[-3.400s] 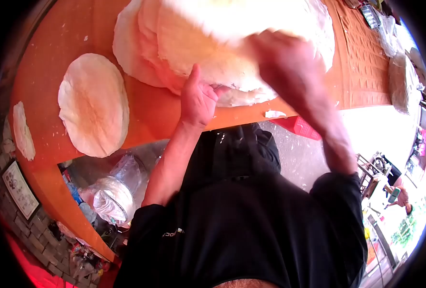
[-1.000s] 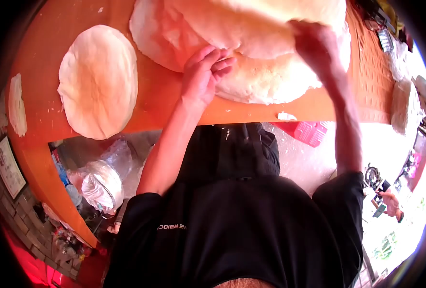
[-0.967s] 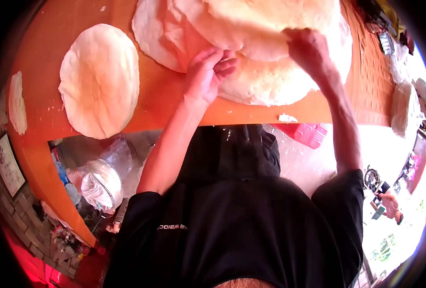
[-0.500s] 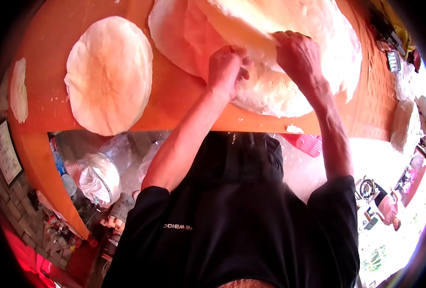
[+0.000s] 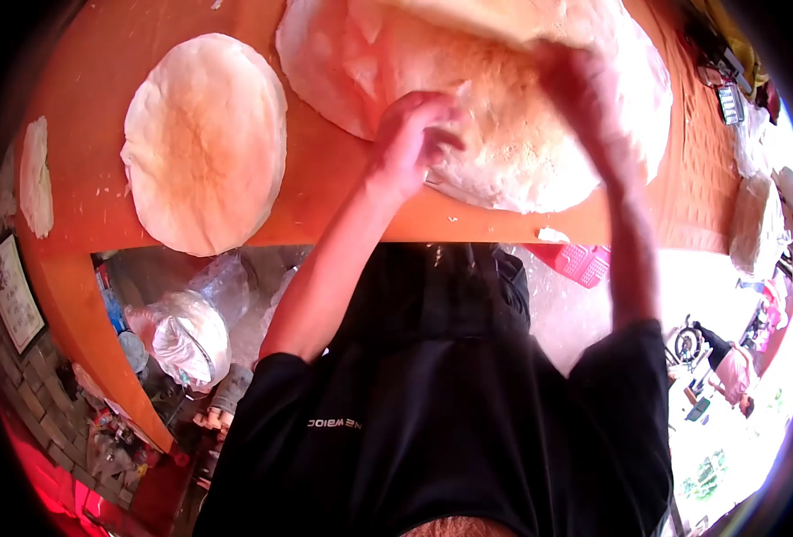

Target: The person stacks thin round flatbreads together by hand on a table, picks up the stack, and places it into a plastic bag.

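Observation:
A large, pale, round flatbread point(image 5: 513, 152) lies on the orange table, its browned, pitted inner face showing where a top layer point(image 5: 468, 18) is lifted back. My right hand point(image 5: 575, 85), smeared by motion, is closed at the edge of that layer, on the right. Over the bread's near left part is my left hand point(image 5: 419, 130), its fingers half bent and apart, with nothing seen in them. To the left, a smaller oval flatbread point(image 5: 207, 143) rests flat on the table.
A pale strip point(image 5: 36, 177) lies on the orange table point(image 5: 325, 197) at its far left. A small white scrap point(image 5: 553, 235) sits on the near edge, above a pink basket point(image 5: 582, 265). Plastic-wrapped bundles point(image 5: 190, 345) stand below. Another person point(image 5: 734, 371) is at the far right.
My right hand has moved up and away, pulling the upper layer back and baring more of the browned face. My left hand has shifted slightly and its fingers have spread.

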Demonstrator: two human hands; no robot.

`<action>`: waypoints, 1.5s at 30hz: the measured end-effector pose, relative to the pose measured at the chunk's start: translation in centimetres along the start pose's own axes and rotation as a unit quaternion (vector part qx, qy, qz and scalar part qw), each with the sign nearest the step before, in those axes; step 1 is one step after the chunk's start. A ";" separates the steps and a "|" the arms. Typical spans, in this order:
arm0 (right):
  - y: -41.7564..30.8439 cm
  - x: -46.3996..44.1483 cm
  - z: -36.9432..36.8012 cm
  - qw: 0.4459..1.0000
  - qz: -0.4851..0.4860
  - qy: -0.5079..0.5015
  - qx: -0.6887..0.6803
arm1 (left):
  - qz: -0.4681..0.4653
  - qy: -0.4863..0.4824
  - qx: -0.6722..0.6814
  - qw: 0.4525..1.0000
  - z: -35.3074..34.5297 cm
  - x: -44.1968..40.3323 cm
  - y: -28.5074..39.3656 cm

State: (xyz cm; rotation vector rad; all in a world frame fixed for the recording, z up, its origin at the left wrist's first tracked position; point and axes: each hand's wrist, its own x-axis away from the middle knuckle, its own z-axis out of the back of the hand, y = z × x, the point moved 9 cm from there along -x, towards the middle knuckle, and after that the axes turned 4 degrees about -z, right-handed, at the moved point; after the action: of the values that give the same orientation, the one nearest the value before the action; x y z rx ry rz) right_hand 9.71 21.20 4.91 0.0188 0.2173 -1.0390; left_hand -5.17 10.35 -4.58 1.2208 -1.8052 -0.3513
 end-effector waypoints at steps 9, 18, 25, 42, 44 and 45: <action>-3.2 1.5 11.1 0.989 0.033 0.113 0.088 | -0.022 0.139 -0.153 0.978 5.6 5.4 -1.0; -3.8 6.3 4.4 0.999 0.004 -0.045 -0.023 | 0.034 0.096 -0.047 0.994 4.3 5.1 -2.9; -5.0 9.6 2.1 0.992 -0.009 -0.089 -0.085 | -0.036 0.102 -0.184 0.977 4.0 4.5 -2.8; -1.7 7.8 7.7 0.774 0.078 0.011 0.629 | 0.007 -0.064 0.015 0.998 1.3 5.2 -3.0; -4.6 4.9 19.7 0.885 0.052 0.224 0.405 | 0.041 -0.003 -0.047 0.998 2.9 5.8 -4.1; -5.1 4.6 21.7 0.942 0.008 0.241 0.232 | 0.042 -0.005 -0.048 0.998 2.9 5.8 -4.3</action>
State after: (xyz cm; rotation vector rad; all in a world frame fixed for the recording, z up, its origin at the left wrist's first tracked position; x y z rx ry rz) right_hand 11.31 12.09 25.75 0.7076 0.4112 -1.0366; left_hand -5.55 2.73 -5.94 1.0762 -1.8207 -0.3928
